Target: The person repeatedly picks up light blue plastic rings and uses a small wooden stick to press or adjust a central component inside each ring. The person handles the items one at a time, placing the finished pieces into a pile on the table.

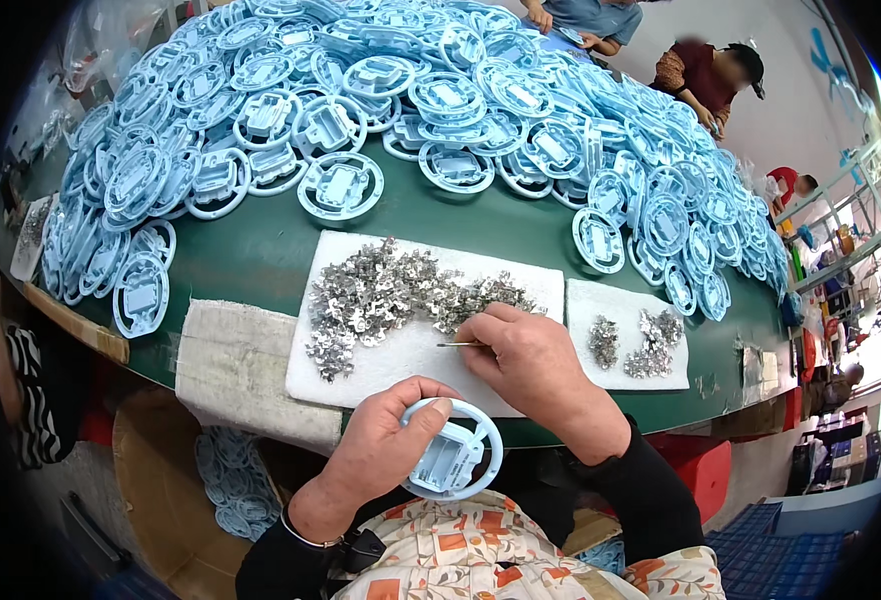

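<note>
Green bench (261,250) heaped with pale blue plastic rings. Left hand (381,450) fingers clamped on one pale blue plastic ring (451,460) below near edge. Right hand (531,365) fingers pinched together on thin metal pin (458,344) over white foam pad (411,365) of small silver clips (381,295). Likely risk: loose pinch dropping pin among clips.

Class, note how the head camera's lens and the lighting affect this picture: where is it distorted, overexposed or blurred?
Head view: fisheye bends the green table edge and leaves black corners; daylight washes out the right rim; the hands, left hand and right hand, look sharp, while people at the far side are small and soft.
</note>
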`<state>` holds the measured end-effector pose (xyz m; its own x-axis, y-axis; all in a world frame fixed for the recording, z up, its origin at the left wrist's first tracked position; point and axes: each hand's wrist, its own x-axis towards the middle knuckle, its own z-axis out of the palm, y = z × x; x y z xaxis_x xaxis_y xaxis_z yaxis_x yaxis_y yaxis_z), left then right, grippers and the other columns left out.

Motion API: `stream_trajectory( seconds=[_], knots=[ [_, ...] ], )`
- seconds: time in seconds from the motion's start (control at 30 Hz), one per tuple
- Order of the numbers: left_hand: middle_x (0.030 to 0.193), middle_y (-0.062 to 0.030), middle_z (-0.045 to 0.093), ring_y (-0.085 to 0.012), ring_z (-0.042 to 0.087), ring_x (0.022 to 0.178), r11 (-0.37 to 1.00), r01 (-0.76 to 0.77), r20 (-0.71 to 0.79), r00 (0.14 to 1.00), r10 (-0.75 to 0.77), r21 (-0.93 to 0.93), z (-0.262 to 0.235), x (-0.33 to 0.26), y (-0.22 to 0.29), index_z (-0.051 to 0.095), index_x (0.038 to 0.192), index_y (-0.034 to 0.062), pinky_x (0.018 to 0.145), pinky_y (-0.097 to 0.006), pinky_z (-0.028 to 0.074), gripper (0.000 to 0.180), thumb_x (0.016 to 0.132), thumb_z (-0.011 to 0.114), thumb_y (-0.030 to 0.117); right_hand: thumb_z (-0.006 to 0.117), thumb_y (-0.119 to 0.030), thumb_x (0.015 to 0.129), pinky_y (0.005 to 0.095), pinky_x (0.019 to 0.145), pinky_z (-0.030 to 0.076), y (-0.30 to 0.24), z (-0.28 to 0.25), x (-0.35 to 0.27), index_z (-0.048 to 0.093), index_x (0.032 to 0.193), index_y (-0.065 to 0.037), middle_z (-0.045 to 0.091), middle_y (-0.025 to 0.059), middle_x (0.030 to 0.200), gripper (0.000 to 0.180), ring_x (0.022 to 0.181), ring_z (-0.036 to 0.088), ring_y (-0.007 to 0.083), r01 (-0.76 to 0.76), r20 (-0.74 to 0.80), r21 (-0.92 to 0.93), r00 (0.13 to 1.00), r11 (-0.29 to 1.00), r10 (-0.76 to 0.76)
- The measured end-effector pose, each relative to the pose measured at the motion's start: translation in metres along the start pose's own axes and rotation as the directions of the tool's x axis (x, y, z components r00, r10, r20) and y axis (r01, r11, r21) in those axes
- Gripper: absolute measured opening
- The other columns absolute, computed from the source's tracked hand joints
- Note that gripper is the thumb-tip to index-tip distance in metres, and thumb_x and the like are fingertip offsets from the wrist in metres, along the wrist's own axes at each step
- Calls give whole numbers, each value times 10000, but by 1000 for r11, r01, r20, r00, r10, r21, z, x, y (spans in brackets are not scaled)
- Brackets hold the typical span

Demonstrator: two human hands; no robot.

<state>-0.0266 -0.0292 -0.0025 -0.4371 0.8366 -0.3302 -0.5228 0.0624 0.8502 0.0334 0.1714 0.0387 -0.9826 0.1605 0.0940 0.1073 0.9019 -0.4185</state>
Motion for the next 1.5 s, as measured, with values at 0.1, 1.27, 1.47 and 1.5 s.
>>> stream_trajectory(
  seconds=[0.1,1.27,1.47,1.5],
  knots=[
    [968,-56,716,-57,651,831,1000,-5,5,1000,5,29,-2,1,0,622,1168,-18,723,-229,547,239,1023,567,165,685,-143,861,426,679,544,4,-8,-6,703,953,-90,678,80,880,108,799,683,320,-31,34,47,999,998,30],
    [931,-18,687,-31,614,798,998,-58,-69,996,59,25,6,3,-4,620,1130,-6,693,-212,519,214,1060,502,157,716,-84,841,397,641,559,23,-14,-55,686,981,-97,675,73,886,144,765,687,307,2,-49,89,999,996,3],
    [942,-14,684,-26,613,799,998,-53,-83,995,55,33,7,5,-4,615,1152,-2,695,-204,518,228,1072,487,168,729,-105,822,388,631,549,19,-4,-53,671,945,-103,641,56,856,136,766,674,286,33,-69,-49,997,998,-36],
    [944,-14,684,-26,614,800,998,-54,-84,995,57,33,7,5,-5,615,1155,-1,695,-203,519,229,1073,485,170,732,-106,809,387,626,545,18,-3,-53,657,922,-103,633,52,843,136,761,670,281,37,-65,-71,997,997,-41]
  ],
)
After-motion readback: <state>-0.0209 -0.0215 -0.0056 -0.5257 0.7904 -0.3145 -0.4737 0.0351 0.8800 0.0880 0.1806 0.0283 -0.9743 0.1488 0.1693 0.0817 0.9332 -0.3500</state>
